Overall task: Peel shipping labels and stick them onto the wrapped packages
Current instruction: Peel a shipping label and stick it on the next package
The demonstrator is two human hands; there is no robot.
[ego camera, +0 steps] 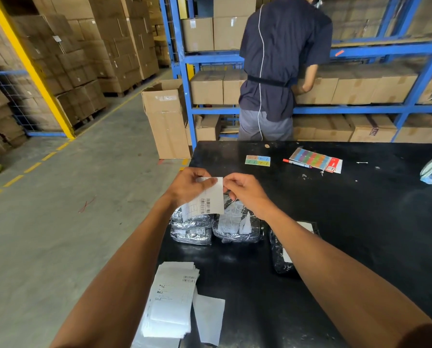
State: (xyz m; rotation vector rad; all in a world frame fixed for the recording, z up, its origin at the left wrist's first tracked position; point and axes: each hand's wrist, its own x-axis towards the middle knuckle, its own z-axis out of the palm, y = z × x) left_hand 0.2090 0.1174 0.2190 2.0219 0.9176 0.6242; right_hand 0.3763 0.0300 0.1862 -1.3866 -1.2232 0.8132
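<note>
Stack of labels (171,297) at near table (360,222) edge, loose backing sheet (209,317) beside it. Both forearms extended forward. Left hand (188,187) and right hand (245,192) pinch one label (208,197) by its top corners (barcode visible), raised above three wrapped packages (237,227). Farther back: marker (296,163), coloured stickers (257,160).

On the counter (360,222): four wrapped packages (237,226), one label stack (171,297), one marker (296,163), two colour-sticker sheets (257,160); one label (209,199) held
</note>
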